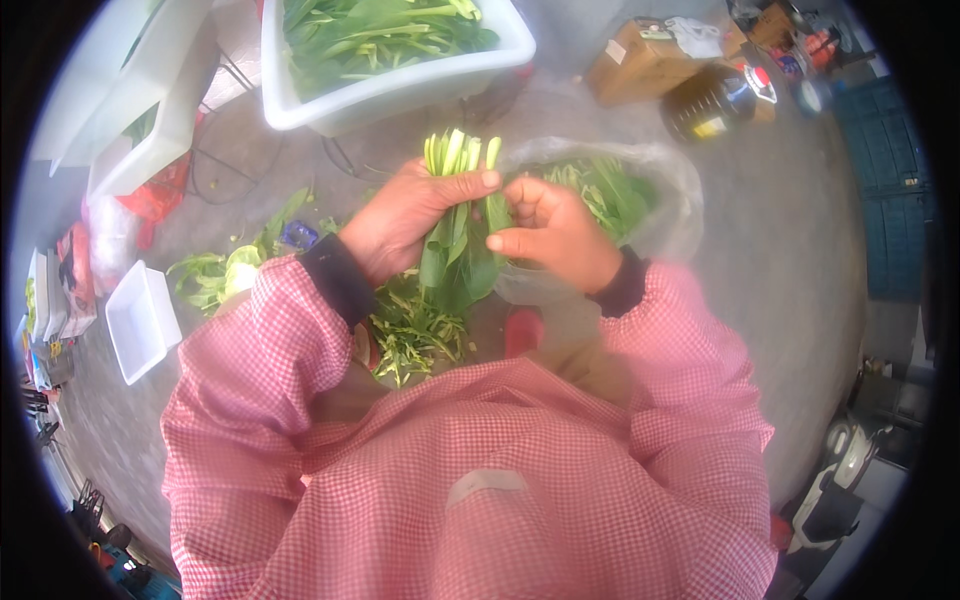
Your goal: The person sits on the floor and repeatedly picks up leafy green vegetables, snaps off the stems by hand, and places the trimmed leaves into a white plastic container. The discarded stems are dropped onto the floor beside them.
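Note:
My left hand point(409, 214) grips a bunch of leafy green vegetables point(457, 255), thumb across the stalks. The pale cut stalk ends point away from me and the leaves hang toward me. Close against the bunch's right side is my right hand point(562, 229), its fingers curled and its thumb tip at an outer leaf point(498, 213). Whether it pinches that leaf is hidden. Below the bunch, a heap of loose leaves and trimmings point(420, 330) lies on the floor. A clear plastic bag point(679, 202) with more greens point(611, 191) sits behind my right hand.
A large white tub point(405, 94) of greens stands ahead. Leafy scraps point(206, 281) and a small white basin point(142, 322) are on the floor at left. Ahead right are a cardboard box point(630, 64) and a large bottle of dark liquid point(705, 101). Blue cabinets point(889, 225) line the right.

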`<action>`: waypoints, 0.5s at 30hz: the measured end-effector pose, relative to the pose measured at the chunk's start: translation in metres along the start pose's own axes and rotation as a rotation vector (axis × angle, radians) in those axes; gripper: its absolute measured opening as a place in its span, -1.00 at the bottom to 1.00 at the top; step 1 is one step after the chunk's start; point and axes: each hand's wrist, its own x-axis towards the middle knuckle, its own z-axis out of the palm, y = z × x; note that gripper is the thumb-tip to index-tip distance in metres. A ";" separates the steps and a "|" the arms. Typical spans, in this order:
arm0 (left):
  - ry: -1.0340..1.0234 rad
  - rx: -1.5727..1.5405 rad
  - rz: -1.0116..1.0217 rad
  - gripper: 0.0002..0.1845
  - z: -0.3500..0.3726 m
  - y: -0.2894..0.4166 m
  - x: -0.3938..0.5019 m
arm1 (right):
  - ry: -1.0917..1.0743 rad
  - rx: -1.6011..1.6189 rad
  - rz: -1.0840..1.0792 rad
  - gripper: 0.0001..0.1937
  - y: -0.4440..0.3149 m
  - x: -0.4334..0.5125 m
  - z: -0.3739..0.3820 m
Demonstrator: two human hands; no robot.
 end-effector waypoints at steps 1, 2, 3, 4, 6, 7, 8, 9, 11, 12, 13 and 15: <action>0.002 -0.021 -0.003 -0.84 0.000 0.000 0.000 | -0.006 0.042 0.047 -0.80 -0.004 -0.001 -0.001; -0.016 -0.029 -0.005 -0.84 -0.002 -0.002 0.001 | -0.011 0.085 0.094 -0.81 -0.012 -0.002 -0.002; -0.035 -0.036 -0.007 -0.84 -0.004 -0.004 0.003 | -0.016 0.127 0.140 -0.81 -0.018 -0.004 -0.003; -0.054 -0.043 -0.009 -0.84 -0.006 -0.004 0.004 | -0.030 0.109 0.164 -0.82 -0.018 -0.004 -0.006; -0.045 -0.022 -0.022 -0.84 -0.006 -0.002 0.004 | -0.055 0.074 0.211 -0.83 -0.016 -0.004 -0.012; -0.040 -0.012 -0.030 -0.84 -0.006 -0.001 0.004 | -0.054 0.072 0.203 -0.83 -0.015 -0.005 -0.013; -0.025 0.004 -0.003 -0.84 -0.005 -0.002 0.005 | -0.052 0.070 0.195 -0.84 -0.014 -0.005 -0.013; -0.009 0.020 0.024 -0.85 -0.005 -0.003 0.006 | -0.050 0.070 0.185 -0.84 -0.014 -0.006 -0.014; 0.006 0.042 0.047 -0.85 -0.004 -0.005 0.008 | 0.017 0.014 0.124 -0.85 -0.013 -0.006 -0.012; 0.006 0.047 0.044 -0.86 -0.004 -0.006 0.008 | 0.050 -0.014 0.094 -0.85 -0.012 -0.006 -0.012; 0.005 0.051 0.040 -0.86 -0.004 -0.006 0.008 | 0.063 -0.039 0.080 -0.86 -0.013 -0.007 -0.012; -0.004 0.064 0.036 -0.87 -0.003 -0.006 0.008 | 0.088 -0.090 0.052 -0.89 -0.015 -0.006 -0.013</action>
